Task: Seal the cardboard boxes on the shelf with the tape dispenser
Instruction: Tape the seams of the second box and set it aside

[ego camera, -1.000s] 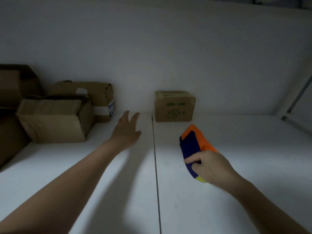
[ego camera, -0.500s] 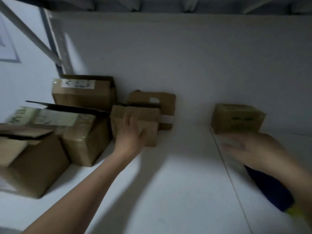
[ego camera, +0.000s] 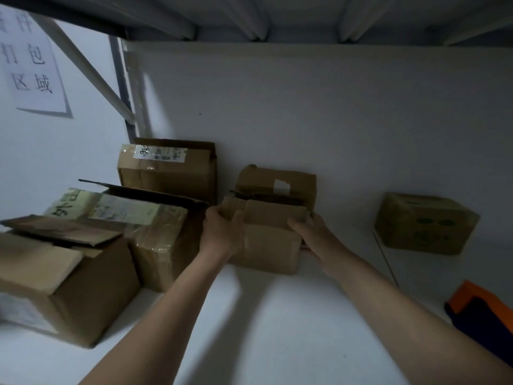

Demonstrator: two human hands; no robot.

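Six cardboard boxes stand on the white shelf [ego camera: 277, 329]. At the centre of the frame both hands hold one small box [ego camera: 272, 240]: the left hand [ego camera: 222, 232] grips its left end with the thumb curled over the front, and the right hand [ego camera: 313, 237] clasps its right end. Just behind it, against the back wall, stands a second small box [ego camera: 277, 179]. Three boxes are at the left: a large open box [ego camera: 83, 295] at the lower left with its flaps up, a taped box [ego camera: 161, 245] beside it, and a labelled box [ego camera: 166, 173] behind. A green-printed box [ego camera: 424, 226] stands alone at the right. One orange and dark blue tape dispenser [ego camera: 477, 309] lies on the shelf at the lower right edge, well apart from both hands. One paper sign [ego camera: 33, 62] hangs at the upper left.
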